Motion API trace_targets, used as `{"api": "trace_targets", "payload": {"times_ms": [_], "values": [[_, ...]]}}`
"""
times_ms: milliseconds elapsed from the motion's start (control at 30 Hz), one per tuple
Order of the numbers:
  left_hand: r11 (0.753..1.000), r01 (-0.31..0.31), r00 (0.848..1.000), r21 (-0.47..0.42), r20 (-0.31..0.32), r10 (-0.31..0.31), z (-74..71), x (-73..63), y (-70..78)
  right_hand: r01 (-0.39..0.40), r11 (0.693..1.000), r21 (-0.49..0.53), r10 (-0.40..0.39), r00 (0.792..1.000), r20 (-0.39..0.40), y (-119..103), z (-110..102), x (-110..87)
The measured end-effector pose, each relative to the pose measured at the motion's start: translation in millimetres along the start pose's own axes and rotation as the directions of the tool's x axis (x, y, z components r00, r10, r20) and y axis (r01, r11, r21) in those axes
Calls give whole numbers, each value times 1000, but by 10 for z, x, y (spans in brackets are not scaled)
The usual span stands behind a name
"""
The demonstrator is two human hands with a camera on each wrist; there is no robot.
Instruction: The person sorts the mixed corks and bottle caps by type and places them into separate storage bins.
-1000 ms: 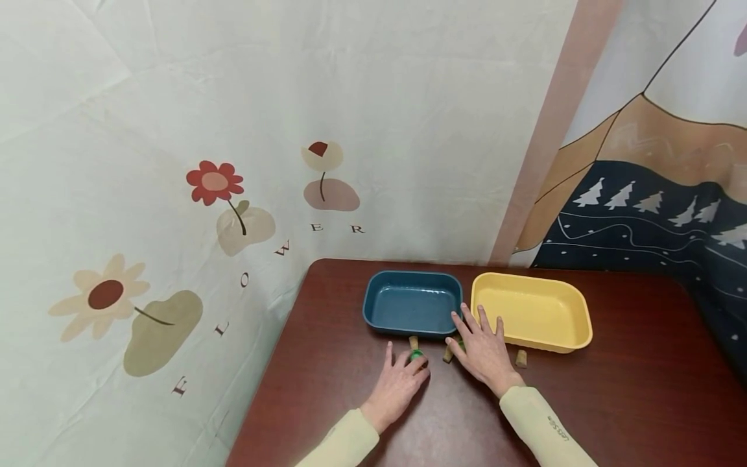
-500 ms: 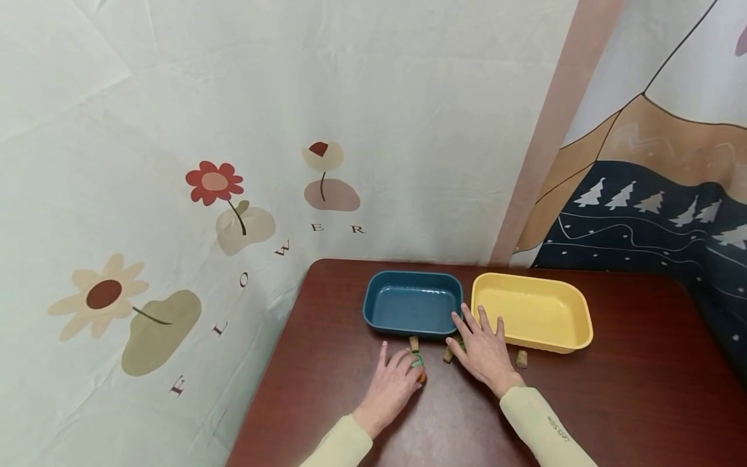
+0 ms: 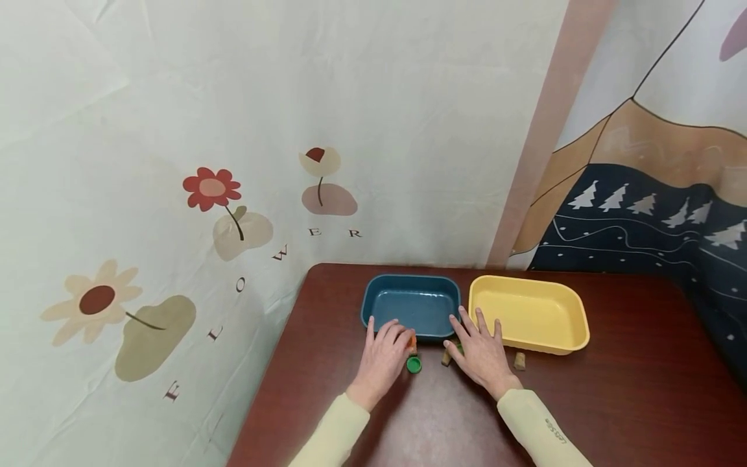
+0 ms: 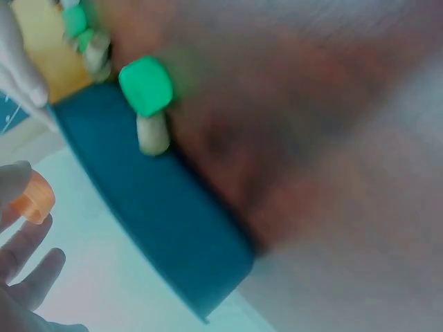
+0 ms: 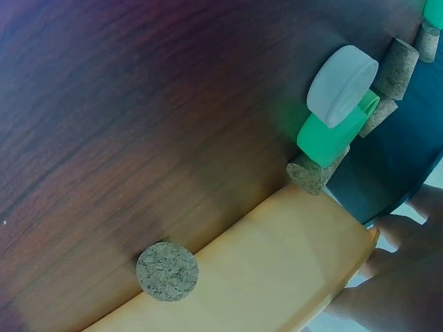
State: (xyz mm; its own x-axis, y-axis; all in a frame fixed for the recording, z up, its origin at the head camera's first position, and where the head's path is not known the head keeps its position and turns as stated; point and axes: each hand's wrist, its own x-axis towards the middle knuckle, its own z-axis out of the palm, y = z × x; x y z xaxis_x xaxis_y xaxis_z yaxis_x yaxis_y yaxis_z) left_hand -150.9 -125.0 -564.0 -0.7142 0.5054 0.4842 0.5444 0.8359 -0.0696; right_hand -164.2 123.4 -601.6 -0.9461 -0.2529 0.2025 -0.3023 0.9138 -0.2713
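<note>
My left hand pinches an orange bottle cap between thumb and finger, at the near edge of the blue tray. A green cap lies on the table just below that hand, with a cork beside it against the tray. My right hand has its fingers spread over the neighbouring rims of the blue and yellow trays. Under it, partly hidden in the head view, are a white cap, a green cap and several corks.
The yellow tray stands to the right of the blue one on the dark red-brown table. A single cork stands in front of the yellow tray. A printed cloth hangs behind the table.
My left hand has lifted the orange cap away from beside the green cap and moved it forward to the blue tray's near edge. The right hand has stayed in place.
</note>
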Motion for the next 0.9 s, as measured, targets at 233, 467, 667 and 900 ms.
{"api": "trace_targets", "payload": {"times_ms": [233,467,667,900], "values": [[999,29,1000,-19,-11,-29,17,288,-118,-3,1000,0,3,1000,0,1,9,-1],[997,81,994,-8,70,-80,112,504,-189,-2,1000,9,2,1000,-3,0,11,4],[993,120,984,-3,132,-118,232,660,-220,-3,1000,5,3,1000,-8,-2,19,6],[983,186,949,11,257,-182,389,814,-243,-7,1000,14,7,1000,-14,-2,18,-8]]}}
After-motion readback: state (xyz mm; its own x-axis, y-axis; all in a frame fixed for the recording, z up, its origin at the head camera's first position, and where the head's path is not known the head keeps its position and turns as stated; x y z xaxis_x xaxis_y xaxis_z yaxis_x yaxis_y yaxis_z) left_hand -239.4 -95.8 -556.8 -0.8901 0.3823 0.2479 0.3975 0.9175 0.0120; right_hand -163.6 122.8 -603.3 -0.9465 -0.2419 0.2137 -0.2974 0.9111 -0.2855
